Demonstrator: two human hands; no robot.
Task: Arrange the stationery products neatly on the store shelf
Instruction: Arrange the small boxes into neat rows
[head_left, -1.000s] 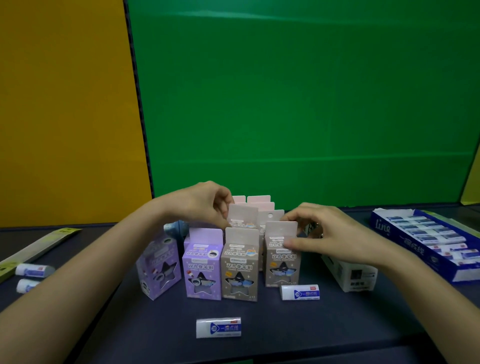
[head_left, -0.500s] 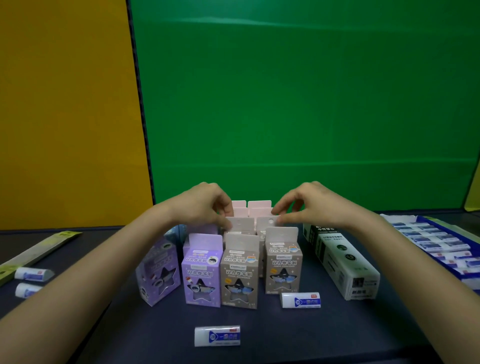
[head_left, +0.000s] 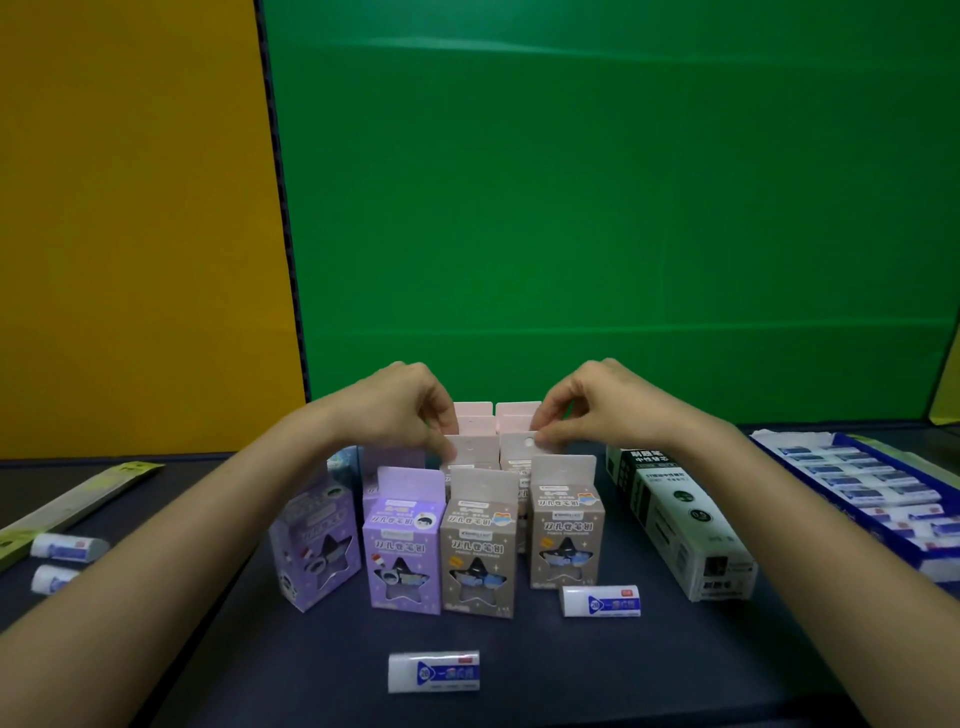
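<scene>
Several small sharpener boxes stand in rows on the dark shelf (head_left: 260, 665). In the front row are a tilted purple box (head_left: 318, 545), a purple box (head_left: 403, 545), a tan box (head_left: 480, 551) and another tan box (head_left: 566, 525). Pink hang tabs of further boxes rise behind them. My left hand (head_left: 400, 410) pinches the tab of a second-row pink box (head_left: 475, 449). My right hand (head_left: 592, 410) pinches the tab of the pink box beside it (head_left: 519, 447).
Two white erasers lie in front: one (head_left: 434, 672) near the edge, one (head_left: 601, 601) by the tan boxes. A black-and-white refill box (head_left: 680, 525) lies at right, a blue eraser tray (head_left: 872, 493) beyond it. Two erasers (head_left: 65, 548) and a ruler pack (head_left: 78, 499) lie left.
My right hand rose from the front-row tan box to the tab of a second-row pink box. The left hand stayed on the second-row tabs.
</scene>
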